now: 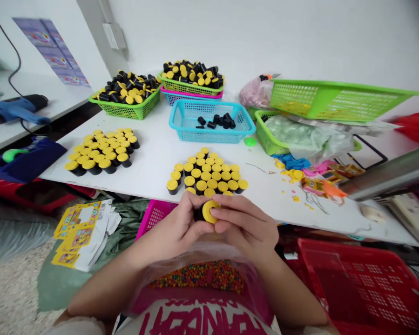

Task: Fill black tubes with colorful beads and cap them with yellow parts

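Note:
Both hands meet just below the white table's front edge. My left hand and my right hand pinch one small black tube with a yellow cap between their fingertips, cap facing up. Under my wrists a clear plastic bag of small coloured beads lies in my lap. Directly beyond the hands stands a cluster of several finished yellow-capped tubes on the table.
A second cluster of capped tubes stands at the left. A blue basket holds a few black tubes. Green baskets at the back are heaped with capped tubes. A red crate sits low on the right, a pink basket under the table.

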`<action>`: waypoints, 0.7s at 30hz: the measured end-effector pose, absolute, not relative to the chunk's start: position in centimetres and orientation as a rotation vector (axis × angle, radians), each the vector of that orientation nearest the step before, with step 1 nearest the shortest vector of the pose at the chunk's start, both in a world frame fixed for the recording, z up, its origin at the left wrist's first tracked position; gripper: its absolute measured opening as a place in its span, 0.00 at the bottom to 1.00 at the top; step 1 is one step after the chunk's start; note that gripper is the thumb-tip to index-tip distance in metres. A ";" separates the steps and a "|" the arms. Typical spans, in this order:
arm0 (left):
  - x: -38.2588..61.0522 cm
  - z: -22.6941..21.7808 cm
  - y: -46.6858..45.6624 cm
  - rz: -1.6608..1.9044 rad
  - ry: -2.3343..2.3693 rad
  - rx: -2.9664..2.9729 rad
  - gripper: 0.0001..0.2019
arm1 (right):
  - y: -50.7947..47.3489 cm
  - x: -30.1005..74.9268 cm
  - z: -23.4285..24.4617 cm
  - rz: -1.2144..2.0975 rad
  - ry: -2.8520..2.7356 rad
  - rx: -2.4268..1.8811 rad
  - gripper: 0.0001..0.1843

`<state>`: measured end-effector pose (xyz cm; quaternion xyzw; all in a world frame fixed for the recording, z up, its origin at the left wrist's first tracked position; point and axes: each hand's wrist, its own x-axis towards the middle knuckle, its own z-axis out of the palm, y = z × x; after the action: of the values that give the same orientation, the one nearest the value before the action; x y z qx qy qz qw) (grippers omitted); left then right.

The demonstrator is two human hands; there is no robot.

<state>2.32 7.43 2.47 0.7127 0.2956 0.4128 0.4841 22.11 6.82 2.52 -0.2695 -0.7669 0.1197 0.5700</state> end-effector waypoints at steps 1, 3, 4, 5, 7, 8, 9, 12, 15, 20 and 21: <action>2.3 2.3 7.4 0.978 0.701 1.742 0.14 | 6.8 22.1 2.5 0.282 -1.808 -0.629 0.20; 2.3 2.1 7.5 0.968 0.648 1.778 0.15 | 6.8 21.9 2.5 0.260 -1.835 -0.608 0.21; 2.2 1.9 7.5 0.983 0.624 1.790 0.15 | 6.8 21.8 2.5 0.237 -1.850 -0.599 0.21; 2.1 1.7 7.5 1.001 0.610 1.784 0.15 | 6.9 21.6 2.5 0.209 -1.864 -0.590 0.20; 2.1 1.2 7.4 1.025 0.609 1.700 0.14 | 7.1 21.3 2.5 0.151 -1.891 -0.563 0.19; 2.2 0.9 7.3 1.028 0.607 1.612 0.14 | 7.3 21.2 2.4 0.118 -1.910 -0.534 0.18; 2.4 0.6 7.2 1.028 0.586 1.497 0.15 | 7.4 21.2 2.3 0.077 -1.940 -0.499 0.18; 3.4 -0.1 7.1 0.979 0.443 1.071 0.17 | 7.8 21.2 1.8 -0.063 -2.044 -0.389 0.19; 4.7 0.1 7.0 0.946 0.385 0.736 0.19 | 8.1 21.2 1.4 -0.033 -2.062 -0.396 0.18; 6.5 1.4 6.9 0.906 0.372 0.403 0.18 | 7.8 20.5 0.6 0.241 -1.924 -0.485 0.28; 6.7 1.6 6.8 0.886 0.361 0.372 0.16 | 7.7 20.4 0.5 0.274 -1.905 -0.491 0.28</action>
<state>6.69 6.83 1.59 0.1779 0.1729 0.4236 0.8712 20.37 7.70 0.46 -0.2071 -0.8035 0.1154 0.5461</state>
